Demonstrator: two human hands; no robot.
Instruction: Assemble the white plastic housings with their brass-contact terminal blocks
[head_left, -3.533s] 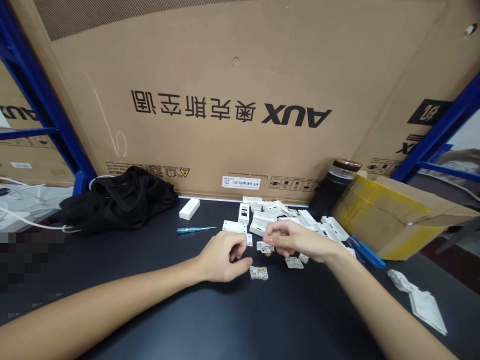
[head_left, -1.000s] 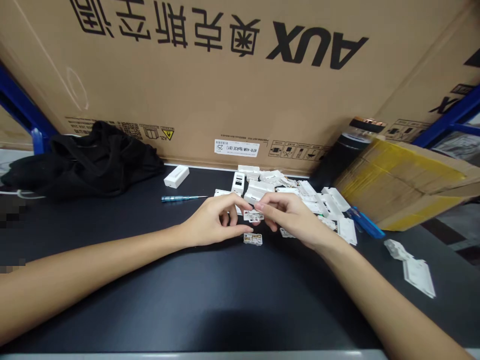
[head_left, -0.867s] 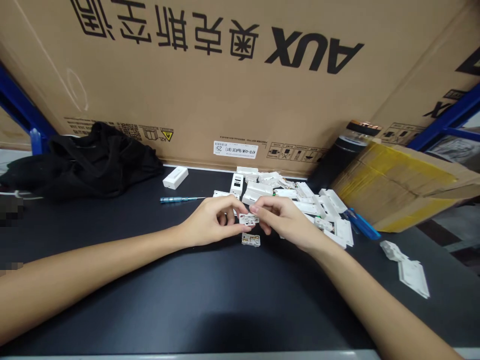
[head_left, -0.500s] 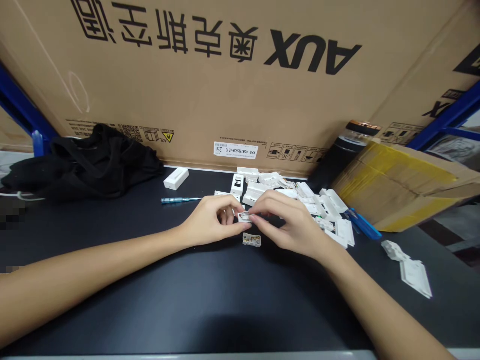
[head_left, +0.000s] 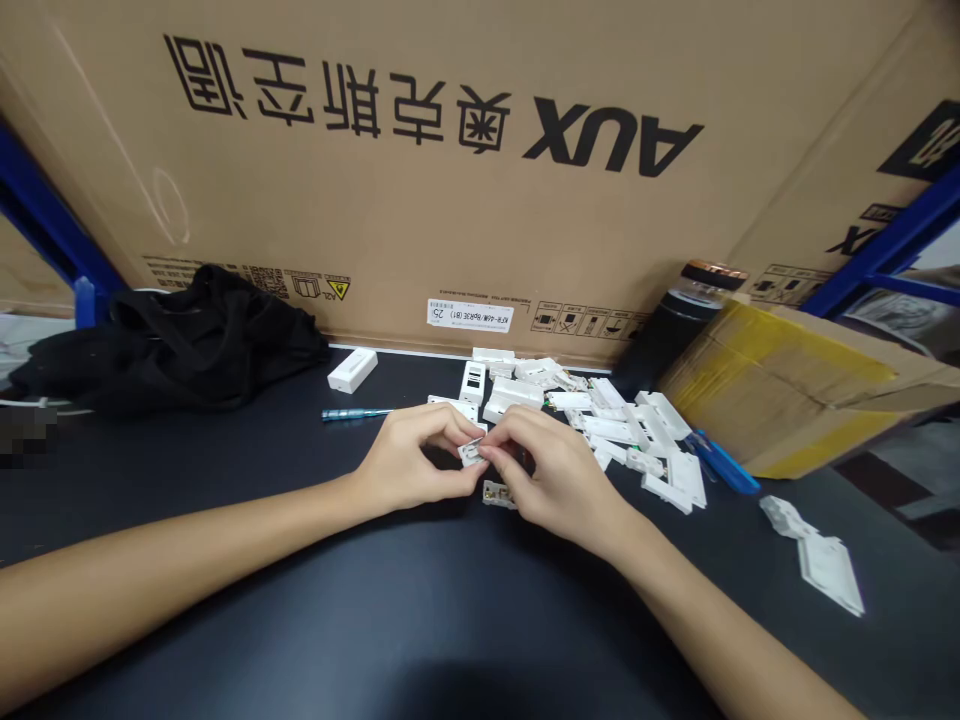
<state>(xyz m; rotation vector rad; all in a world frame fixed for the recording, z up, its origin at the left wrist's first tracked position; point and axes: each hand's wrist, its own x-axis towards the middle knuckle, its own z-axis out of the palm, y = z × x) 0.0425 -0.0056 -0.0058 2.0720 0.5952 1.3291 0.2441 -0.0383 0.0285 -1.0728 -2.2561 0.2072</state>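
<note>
My left hand (head_left: 415,456) pinches a small white plastic housing (head_left: 470,454) between thumb and fingers. On its right side my right hand (head_left: 553,474) is closed, with thumb and forefinger pressed to the same housing; whether they also grip a smaller part inside is hidden. Just below the fingers, a small white piece with brass-coloured metal inside (head_left: 498,494) lies on the black tabletop, partly covered by my right hand. Behind my left hand lies a slim blue screwdriver (head_left: 354,414).
Several white plastic covers and shells (head_left: 609,428) are heaped behind and right of my hands. A white block (head_left: 352,370) and black cloth (head_left: 180,345) lie left. A black bottle (head_left: 671,325), cardboard box (head_left: 795,390) and blue-handled tool (head_left: 724,462) stand or lie right.
Both hands have shifted slightly left with the white housing, which is now tilted. My right hand now covers part of the brass-filled piece. The camera view has tipped up a little.
</note>
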